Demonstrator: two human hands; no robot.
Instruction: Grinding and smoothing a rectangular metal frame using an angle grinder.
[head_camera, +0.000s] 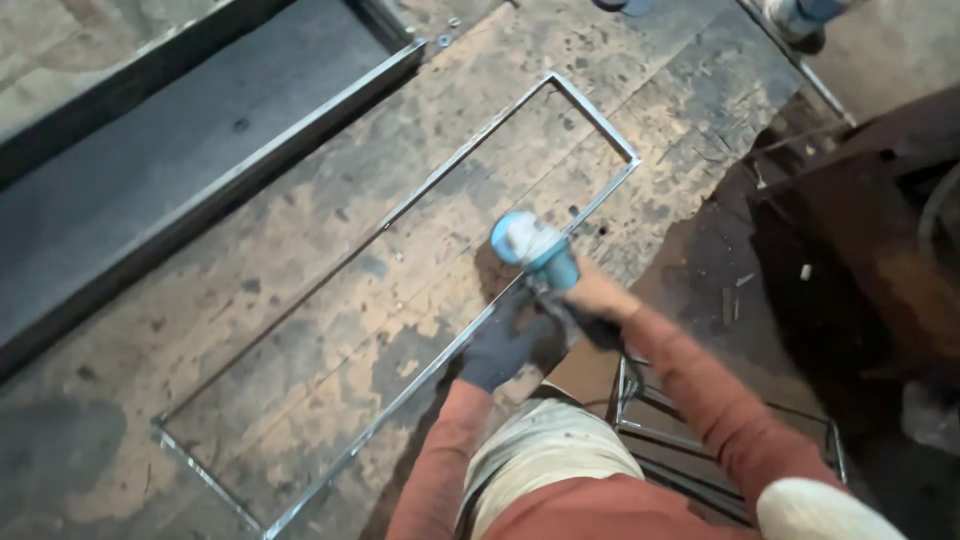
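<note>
Both hands grip one tool in the head view: the left hand (500, 345), in a dark glove, is clamped low on the angle grinder (540, 255), and the bare right hand (598, 292) is closed round its body, the two close together. The grinder, with its blue-green head, sits on the near long rail of a thin rectangular metal frame (400, 300) lying flat on the worn wooden surface (300, 250). I see no clamp on the frame, so the disc could probably catch and kick it sideways; the bare hand is the one at risk from sparks (the cord trails near it too). Counted: one grinder, one flat frame, one glove, one dark steel channel (200, 150) at upper left, and a wire rack (720, 440) by the knees.
</note>
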